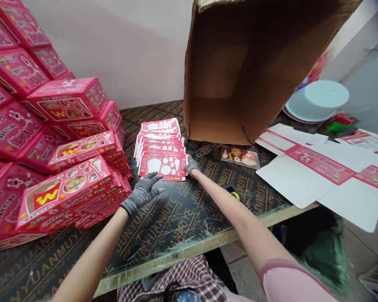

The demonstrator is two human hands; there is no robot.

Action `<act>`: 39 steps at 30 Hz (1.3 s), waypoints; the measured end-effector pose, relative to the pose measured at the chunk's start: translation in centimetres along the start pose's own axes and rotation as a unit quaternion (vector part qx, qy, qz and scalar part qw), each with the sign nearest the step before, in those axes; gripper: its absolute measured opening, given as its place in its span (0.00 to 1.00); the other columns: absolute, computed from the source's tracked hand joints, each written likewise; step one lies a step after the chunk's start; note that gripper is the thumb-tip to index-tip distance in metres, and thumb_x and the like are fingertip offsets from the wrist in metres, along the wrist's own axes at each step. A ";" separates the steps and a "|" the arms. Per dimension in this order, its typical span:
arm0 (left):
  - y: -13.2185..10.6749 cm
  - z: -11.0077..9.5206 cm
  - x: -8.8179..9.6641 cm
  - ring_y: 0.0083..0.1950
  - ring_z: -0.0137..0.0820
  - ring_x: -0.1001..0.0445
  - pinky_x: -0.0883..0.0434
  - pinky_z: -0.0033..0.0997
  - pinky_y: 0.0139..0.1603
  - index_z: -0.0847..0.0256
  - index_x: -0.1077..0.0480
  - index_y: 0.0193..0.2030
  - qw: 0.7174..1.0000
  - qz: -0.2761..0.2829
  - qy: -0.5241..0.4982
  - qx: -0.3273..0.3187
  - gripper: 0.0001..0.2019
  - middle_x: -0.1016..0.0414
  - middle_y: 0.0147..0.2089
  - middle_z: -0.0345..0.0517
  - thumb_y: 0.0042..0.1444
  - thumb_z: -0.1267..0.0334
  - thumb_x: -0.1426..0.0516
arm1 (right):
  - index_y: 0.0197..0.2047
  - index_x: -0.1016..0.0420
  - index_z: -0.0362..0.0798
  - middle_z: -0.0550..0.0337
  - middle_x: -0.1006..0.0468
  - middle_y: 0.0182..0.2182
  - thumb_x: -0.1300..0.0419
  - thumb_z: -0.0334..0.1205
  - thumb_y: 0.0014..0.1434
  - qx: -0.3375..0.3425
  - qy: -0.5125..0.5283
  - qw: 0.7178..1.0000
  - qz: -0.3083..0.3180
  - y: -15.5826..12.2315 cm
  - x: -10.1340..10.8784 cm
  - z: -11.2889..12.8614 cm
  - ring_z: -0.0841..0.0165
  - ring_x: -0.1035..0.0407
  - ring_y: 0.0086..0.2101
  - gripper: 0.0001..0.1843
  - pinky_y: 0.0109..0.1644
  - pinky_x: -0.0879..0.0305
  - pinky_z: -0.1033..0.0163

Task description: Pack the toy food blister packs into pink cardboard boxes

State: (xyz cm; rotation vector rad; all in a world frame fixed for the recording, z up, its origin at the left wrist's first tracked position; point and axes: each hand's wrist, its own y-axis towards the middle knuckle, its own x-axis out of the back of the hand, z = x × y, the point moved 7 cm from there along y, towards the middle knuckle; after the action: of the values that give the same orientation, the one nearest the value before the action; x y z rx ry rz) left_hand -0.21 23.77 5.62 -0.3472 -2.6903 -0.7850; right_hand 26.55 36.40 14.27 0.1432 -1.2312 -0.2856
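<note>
A fanned stack of flat pink printed cards [164, 142] with white cut-out shapes lies on the dark table. My left hand [145, 191], in a grey glove, is at the near left corner of the front card [162, 164], fingers stretched and apart, holding nothing. My right hand [192, 165], gloved too, is closed at that card's right edge; its fingertips are partly hidden. Right of the cards is a clear pack of small toy food pieces [240, 157]. A black and yellow tool [232, 191] sits partly behind my right forearm.
Pink window boxes [12, 121] are piled high on the left, with flattened ones [72, 188] in front. A large open cardboard carton [239, 75] stands on its side behind. Unfolded white and pink box blanks [323, 163] overhang the table's front edge [176, 253] at right, near pale blue plates [326, 94].
</note>
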 end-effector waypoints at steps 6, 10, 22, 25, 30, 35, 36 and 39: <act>2.7 1.1 -6.3 0.73 0.50 0.37 0.37 0.53 0.71 0.66 0.36 0.70 0.996 0.052 0.048 0.045 0.33 0.38 0.72 0.67 0.60 0.56 0.38 | 0.61 0.27 0.49 0.54 0.17 0.46 0.32 0.26 0.39 -0.012 0.040 0.999 -0.002 -1.0 6.4 -2.8 0.59 0.23 0.45 0.43 0.60 0.30 0.51; 5.2 -0.9 -5.4 0.78 0.53 0.52 0.54 0.63 0.76 0.64 0.45 0.75 0.990 -0.025 0.126 0.061 0.39 0.51 0.77 0.63 0.61 0.54 0.40 | 0.62 0.30 0.48 0.55 0.20 0.53 0.34 0.34 0.44 0.044 0.136 0.988 0.057 -3.4 7.5 -1.9 0.61 0.23 0.47 0.39 0.58 0.26 0.53; 7.9 -0.3 -7.4 0.76 0.47 0.44 0.58 0.64 0.76 0.61 0.41 0.73 0.988 -0.005 0.091 0.125 0.31 0.42 0.75 0.60 0.64 0.57 0.44 | 0.49 0.24 0.49 0.54 0.18 0.47 0.46 0.33 0.53 0.124 0.054 0.987 -0.085 -8.2 7.5 1.3 0.58 0.24 0.49 0.20 0.62 0.31 0.50; 7.8 0.2 -6.6 0.71 0.47 0.36 0.56 0.60 0.77 0.62 0.33 0.66 0.988 -0.068 0.010 0.141 0.26 0.32 0.69 0.60 0.61 0.59 0.42 | 0.46 0.24 0.48 0.52 0.18 0.45 0.47 0.36 0.54 0.148 0.073 0.981 -0.099 -9.4 8.0 2.2 0.57 0.24 0.47 0.17 0.60 0.30 0.49; 7.8 0.8 -6.0 0.55 0.44 0.22 0.29 0.44 0.61 0.63 0.25 0.54 0.981 -0.095 -0.059 0.161 0.16 0.20 0.54 0.56 0.62 0.59 0.43 | 0.62 0.31 0.48 0.51 0.23 0.56 0.46 0.37 0.56 0.210 0.036 0.974 -0.070 -11.5 9.4 4.8 0.57 0.27 0.53 0.29 0.62 0.30 0.51; 6.7 0.3 -6.7 0.48 0.40 0.20 0.26 0.39 0.53 0.60 0.24 0.46 0.972 -0.116 -0.119 0.165 0.12 0.18 0.46 0.49 0.55 0.60 0.39 | 0.73 0.43 0.52 0.56 0.17 0.44 0.43 0.34 0.56 0.142 -0.052 0.987 0.053 -11.9 9.4 4.9 0.60 0.23 0.37 0.41 0.48 0.24 0.56; 6.5 0.1 -7.0 0.46 0.38 0.20 0.26 0.37 0.52 0.60 0.25 0.44 0.970 -0.119 -0.134 0.163 0.11 0.18 0.44 0.47 0.55 0.60 0.39 | 0.73 0.43 0.51 0.56 0.16 0.41 0.43 0.34 0.57 0.125 -0.069 0.988 0.057 -11.8 9.5 4.5 0.60 0.23 0.34 0.40 0.45 0.24 0.56; 5.8 0.0 -8.1 0.42 0.35 0.21 0.25 0.33 0.46 0.60 0.26 0.40 0.962 -0.128 -0.173 0.166 0.09 0.19 0.40 0.45 0.54 0.61 0.39 | 0.67 0.34 0.48 0.49 0.17 0.46 0.43 0.35 0.58 0.135 -0.099 0.986 0.011 -11.6 9.9 4.1 0.57 0.23 0.41 0.33 0.52 0.26 0.52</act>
State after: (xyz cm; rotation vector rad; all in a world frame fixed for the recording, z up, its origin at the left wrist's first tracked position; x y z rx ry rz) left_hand 9.04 27.40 5.47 -0.0552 -3.1732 -0.3421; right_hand 24.11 22.59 21.56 0.3419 -1.4661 -0.1146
